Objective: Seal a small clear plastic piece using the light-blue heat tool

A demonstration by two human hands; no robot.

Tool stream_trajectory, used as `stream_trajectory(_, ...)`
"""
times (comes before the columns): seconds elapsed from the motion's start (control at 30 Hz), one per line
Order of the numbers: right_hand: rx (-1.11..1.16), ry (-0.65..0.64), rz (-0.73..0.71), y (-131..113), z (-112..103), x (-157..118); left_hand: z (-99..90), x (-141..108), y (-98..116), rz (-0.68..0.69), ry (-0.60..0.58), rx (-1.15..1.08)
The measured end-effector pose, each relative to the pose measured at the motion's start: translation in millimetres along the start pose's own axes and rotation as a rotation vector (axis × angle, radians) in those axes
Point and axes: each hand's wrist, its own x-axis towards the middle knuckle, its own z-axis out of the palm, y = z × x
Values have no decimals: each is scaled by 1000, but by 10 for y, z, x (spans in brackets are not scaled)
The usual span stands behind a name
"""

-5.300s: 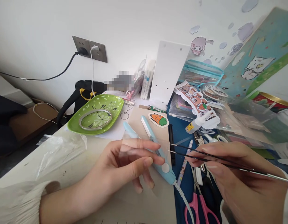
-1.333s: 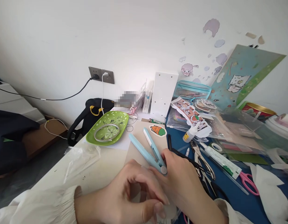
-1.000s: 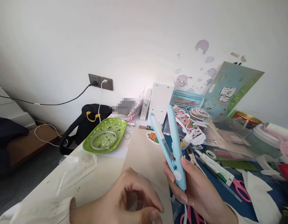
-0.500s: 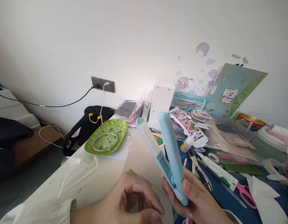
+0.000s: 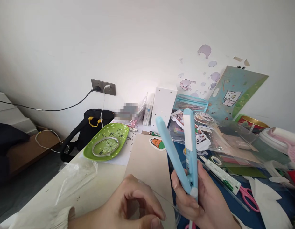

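Observation:
Raised over the tabletop, my right hand (image 5: 204, 198) is closed around the lower part of a light blue mini hair straightener (image 5: 190, 143). Its two arms are spread in a V, and a pale plate shows on the inner face of one. At the lower middle, my left hand (image 5: 135, 202) is curled, thumb and forefinger close together. A thin, clear edge runs from near its fingers toward the right hand; what the fingers hold is unclear. Beyond the hands, a carrot cutout (image 5: 158, 144) lies on a beige board (image 5: 147, 162).
A green plate (image 5: 124, 130) with a coiled pale tube stands at left, beside crumpled clear plastic (image 5: 78, 178). On the right lie a white tube (image 5: 222, 173), pink-handled scissors (image 5: 249, 198), a tape roll (image 5: 216, 160) and plastic sheets. A white box (image 5: 164, 106) stands by the wall.
My right hand has turned the straightener, so the plate now shows on its right arm instead of its left. It has shifted slightly right. My left hand stays almost the same.

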Motion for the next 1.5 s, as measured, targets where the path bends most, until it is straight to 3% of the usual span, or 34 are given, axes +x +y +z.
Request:
stream_trajectory(0.27,82,-127,11,-16,-76,49,-37,-51,-56,11,19,16)
stream_trajectory(0.63,22,-66,-84,54,-55,50,-58,-78,-122,-20,23,-49)
stream_trajectory(1.0,-62,-134,-135,69,-43,17,-65,-70,-92,-14,19,-57)
stream_trajectory(1.1,-123,-87,-156,62,-23,7,-65,-71,-109,-10,15,-51)
stream_trajectory(1.3,-327,169,-120,58,24,-27,-54,-72,-107,7,8,-60)
stream_trajectory(1.5,-350,199,-109,72,26,-26,-34,-52,-75,3,6,-47)
